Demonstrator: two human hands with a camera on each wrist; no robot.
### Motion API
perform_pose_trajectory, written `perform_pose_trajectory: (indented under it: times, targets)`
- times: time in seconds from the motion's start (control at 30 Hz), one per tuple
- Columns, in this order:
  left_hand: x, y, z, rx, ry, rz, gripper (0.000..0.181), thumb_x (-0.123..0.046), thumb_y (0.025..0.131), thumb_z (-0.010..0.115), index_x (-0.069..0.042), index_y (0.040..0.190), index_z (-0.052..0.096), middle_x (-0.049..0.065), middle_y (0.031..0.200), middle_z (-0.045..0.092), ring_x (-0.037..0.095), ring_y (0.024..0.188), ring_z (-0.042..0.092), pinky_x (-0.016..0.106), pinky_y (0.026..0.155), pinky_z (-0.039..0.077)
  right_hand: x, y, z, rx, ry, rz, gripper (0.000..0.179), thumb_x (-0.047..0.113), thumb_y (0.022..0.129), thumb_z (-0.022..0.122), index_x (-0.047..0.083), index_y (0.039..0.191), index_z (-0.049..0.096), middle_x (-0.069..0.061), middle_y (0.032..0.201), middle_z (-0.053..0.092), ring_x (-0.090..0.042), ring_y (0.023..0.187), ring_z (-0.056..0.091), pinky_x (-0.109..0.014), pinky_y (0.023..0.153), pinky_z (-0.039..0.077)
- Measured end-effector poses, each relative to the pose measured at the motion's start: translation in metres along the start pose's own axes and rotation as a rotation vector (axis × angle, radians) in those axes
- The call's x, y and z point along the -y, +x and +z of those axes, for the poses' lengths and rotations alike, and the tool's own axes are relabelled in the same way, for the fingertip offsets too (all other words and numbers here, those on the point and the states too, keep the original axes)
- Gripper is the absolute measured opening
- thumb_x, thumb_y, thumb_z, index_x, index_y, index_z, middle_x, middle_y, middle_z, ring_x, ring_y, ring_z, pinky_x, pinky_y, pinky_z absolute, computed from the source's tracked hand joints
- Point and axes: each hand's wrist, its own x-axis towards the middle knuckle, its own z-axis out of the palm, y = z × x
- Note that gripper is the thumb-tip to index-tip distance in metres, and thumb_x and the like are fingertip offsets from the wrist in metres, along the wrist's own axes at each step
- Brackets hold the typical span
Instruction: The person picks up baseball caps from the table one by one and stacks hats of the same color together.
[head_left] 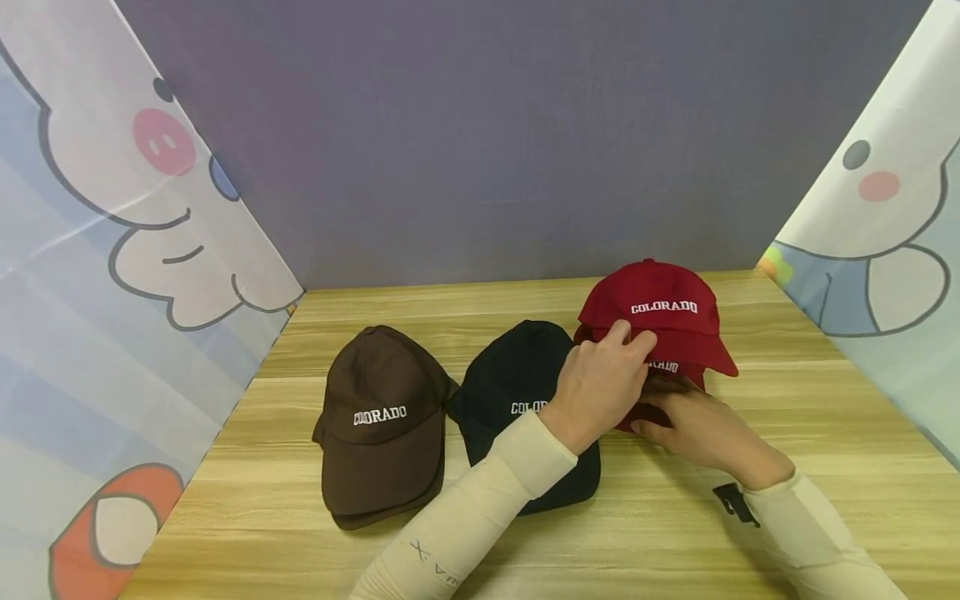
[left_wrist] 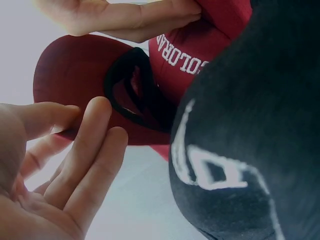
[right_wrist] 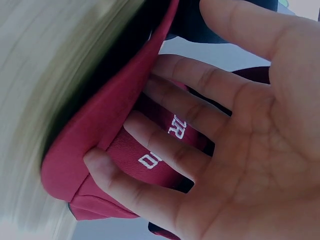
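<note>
Two red caps lettered COLORADO sit one above the other at the right. The upper red cap (head_left: 660, 304) is tilted up, its dark inner band (left_wrist: 132, 95) showing in the left wrist view. My left hand (head_left: 606, 379) pinches its brim between thumb and fingers. Beneath is the lower red cap (right_wrist: 125, 155), partly covered by my hands. My right hand (head_left: 705, 421) lies over its front, fingers extended; in the right wrist view, the fingertips (right_wrist: 100, 160) touch its brim and front. A black cap (head_left: 517, 367) lies left of them, partly behind my left forearm.
A brown COLORADO cap (head_left: 382, 417) lies left of the black one on the wooden table (head_left: 247, 508). A small black piece (head_left: 735, 504) shows beside my right cuff. A grey panel (head_left: 480, 150) stands behind, with cartoon-printed sheets (head_left: 60, 275) at both sides.
</note>
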Motion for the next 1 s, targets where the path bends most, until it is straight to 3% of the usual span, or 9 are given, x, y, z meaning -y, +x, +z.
perform_pose_trajectory:
  times: [0.1, 0.27, 0.47, 0.8, 1.0]
  targets:
    - [-0.001, 0.000, 0.000, 0.023, 0.045, 0.019, 0.009, -0.025, 0.097, 0.066, -0.025, 0.105, 0.068, -0.004, 0.092, 0.062, 0.007, 0.045, 0.054, 0.017, 0.047, 0.048, 0.000, -0.001, 0.000, -0.007, 0.002, -0.002, 0.038, 0.021, 0.086, 0.080, 0.012, 0.122, 0.072, -0.008, 0.123, 0.069, -0.035, 0.118, 0.062, -0.056, 0.099, 0.050]
    - [-0.003, 0.000, 0.001, 0.043, 0.114, 0.043, 0.018, -0.025, 0.101, 0.059, -0.033, 0.111, 0.073, -0.006, 0.092, 0.064, 0.007, 0.046, 0.054, 0.019, 0.047, 0.049, -0.001, -0.002, 0.000, -0.024, 0.000, -0.008, 0.038, 0.018, 0.086, 0.079, 0.011, 0.123, 0.071, -0.007, 0.122, 0.070, -0.034, 0.117, 0.063, -0.055, 0.099, 0.050]
    - [-0.004, -0.001, 0.001, 0.055, 0.119, 0.051, 0.021, -0.023, 0.100, 0.059, -0.036, 0.110, 0.074, -0.007, 0.090, 0.063, 0.007, 0.046, 0.054, 0.020, 0.044, 0.045, -0.005, -0.001, -0.001, -0.041, -0.009, -0.001, 0.035, 0.017, 0.086, 0.079, 0.010, 0.120, 0.071, -0.005, 0.115, 0.071, -0.028, 0.108, 0.066, -0.052, 0.095, 0.052]
    - [-0.008, -0.002, -0.003, 0.113, 0.139, 0.078, 0.021, -0.020, 0.100, 0.060, -0.035, 0.105, 0.074, -0.007, 0.092, 0.064, 0.008, 0.050, 0.058, 0.021, 0.044, 0.044, -0.015, -0.003, -0.002, 0.040, 0.006, 0.046, 0.045, 0.024, 0.089, 0.078, 0.007, 0.128, 0.066, -0.008, 0.116, 0.071, -0.028, 0.105, 0.067, -0.054, 0.093, 0.053]
    - [-0.010, -0.003, -0.004, 0.167, 0.146, 0.094, 0.021, -0.019, 0.098, 0.060, -0.034, 0.108, 0.072, -0.006, 0.094, 0.066, 0.009, 0.053, 0.060, 0.022, 0.045, 0.045, -0.019, -0.006, -0.001, 0.079, 0.042, 0.020, 0.054, 0.030, 0.089, 0.077, 0.006, 0.134, 0.061, -0.008, 0.123, 0.068, -0.026, 0.109, 0.065, -0.053, 0.094, 0.053]
